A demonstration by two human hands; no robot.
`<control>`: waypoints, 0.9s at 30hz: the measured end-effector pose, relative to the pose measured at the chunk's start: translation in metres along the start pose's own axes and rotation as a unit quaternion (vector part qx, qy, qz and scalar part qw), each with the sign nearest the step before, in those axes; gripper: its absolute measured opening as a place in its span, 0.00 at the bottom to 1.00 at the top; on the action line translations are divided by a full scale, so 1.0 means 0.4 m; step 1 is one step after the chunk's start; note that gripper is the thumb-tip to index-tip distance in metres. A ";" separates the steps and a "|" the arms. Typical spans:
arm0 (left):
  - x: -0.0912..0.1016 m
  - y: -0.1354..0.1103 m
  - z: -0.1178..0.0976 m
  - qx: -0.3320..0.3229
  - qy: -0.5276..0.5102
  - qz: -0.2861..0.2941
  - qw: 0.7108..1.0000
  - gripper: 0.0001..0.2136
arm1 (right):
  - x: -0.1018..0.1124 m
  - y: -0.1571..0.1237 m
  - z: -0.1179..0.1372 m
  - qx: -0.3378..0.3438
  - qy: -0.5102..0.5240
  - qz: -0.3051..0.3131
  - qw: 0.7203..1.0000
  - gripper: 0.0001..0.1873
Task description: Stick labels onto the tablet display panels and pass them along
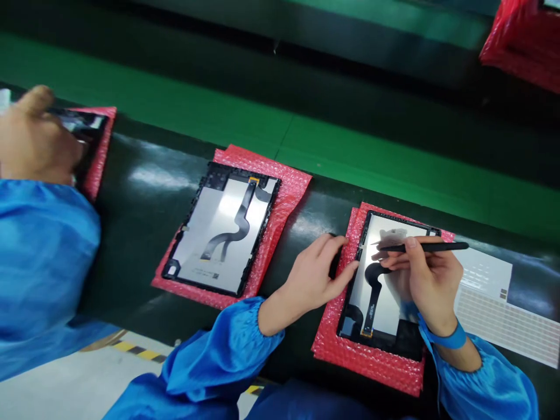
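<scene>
A tablet screen panel [385,309] lies face down on a red bubble-wrap pad [363,356], with a black flex cable [373,291] running down its silver back. My left hand [312,277] rests on the panel's left edge, fingers curled against the frame and pad. My right hand [426,280] hovers over the panel and pinches black tweezers [420,247], tips pointing left over the panel's upper part. Both my sleeves are blue, and a blue strap circles my right wrist.
A second panel [223,230] on its own red pad [286,198] lies to the left. A co-worker's hand [32,137] and blue sleeve [39,262] work on a third panel far left. A white label sheet [499,309] lies at right. A red bag [522,44] sits top right.
</scene>
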State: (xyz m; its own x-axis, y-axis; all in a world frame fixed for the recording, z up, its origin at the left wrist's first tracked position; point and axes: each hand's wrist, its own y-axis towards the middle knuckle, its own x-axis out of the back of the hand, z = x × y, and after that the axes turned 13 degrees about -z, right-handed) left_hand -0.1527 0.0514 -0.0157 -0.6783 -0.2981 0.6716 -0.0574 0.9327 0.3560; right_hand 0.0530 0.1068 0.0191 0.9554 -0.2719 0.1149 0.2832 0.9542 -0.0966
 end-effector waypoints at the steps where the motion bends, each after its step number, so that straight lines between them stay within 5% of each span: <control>1: 0.004 0.002 -0.001 0.037 0.003 0.014 0.999 0.10 | 0.019 -0.003 0.007 0.013 0.008 -0.009 1.000 0.17; 7: 0.028 0.019 -0.026 0.140 -0.009 0.125 0.982 0.10 | 0.180 -0.003 0.007 0.059 -0.010 -0.069 0.996 0.16; 11: 0.028 0.016 -0.049 0.172 -0.164 0.092 0.967 0.12 | 0.278 0.016 -0.033 0.064 -0.025 -0.130 0.989 0.18; 15: 0.012 0.028 -0.075 0.238 -0.316 0.043 0.917 0.09 | 0.342 0.039 -0.057 0.070 -0.017 -0.170 0.983 0.20; 17: -0.001 0.054 -0.088 0.262 -0.364 0.049 0.892 0.17 | 0.367 0.051 -0.061 0.078 0.001 -0.181 0.980 0.20; 22: -0.080 0.198 -0.088 0.241 -0.405 0.029 0.881 0.28 | 0.424 0.066 -0.073 0.087 0.028 -0.220 0.971 0.21; 27: -0.234 0.442 -0.035 0.253 -0.365 -0.050 0.895 0.30 | 0.499 0.043 -0.076 0.098 0.031 -0.268 0.958 0.21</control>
State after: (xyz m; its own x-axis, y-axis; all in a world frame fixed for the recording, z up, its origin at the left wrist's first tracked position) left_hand -0.0892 0.2412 -0.0065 -0.9386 -0.3447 -0.0170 -0.3426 0.9366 -0.0728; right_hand 0.2510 0.0650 0.0105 0.6815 -0.7309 0.0365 0.7195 0.6784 0.1485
